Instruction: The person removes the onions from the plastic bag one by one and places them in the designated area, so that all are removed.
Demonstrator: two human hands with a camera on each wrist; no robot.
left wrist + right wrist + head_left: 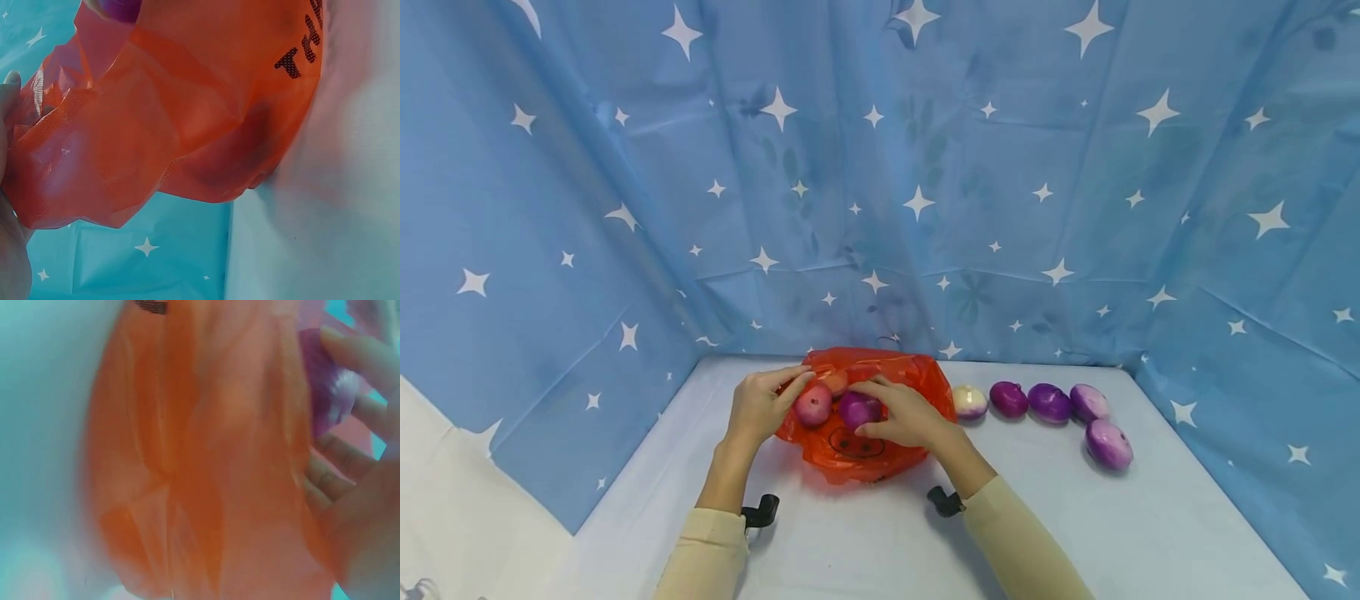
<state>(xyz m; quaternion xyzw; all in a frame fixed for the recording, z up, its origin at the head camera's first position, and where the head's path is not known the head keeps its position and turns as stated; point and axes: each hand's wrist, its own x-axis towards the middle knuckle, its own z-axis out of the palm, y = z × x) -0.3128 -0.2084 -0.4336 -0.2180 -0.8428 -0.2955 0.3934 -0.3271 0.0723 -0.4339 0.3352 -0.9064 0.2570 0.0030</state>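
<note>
Free: on white table, broad area right of right forearm, to the right edge; strip between outermost onion and right edge; strip along the left edge; lane between left forearm and right forearm, up to red bag. Obstructed: bag mouth, by left hand at left rim, right hand around purple onion, and pink round object between hands. Obstructed: far edge right of bag, by closely spaced onion row. Beyond far edge: starred curtain. Near wrists: black mounts.
</note>
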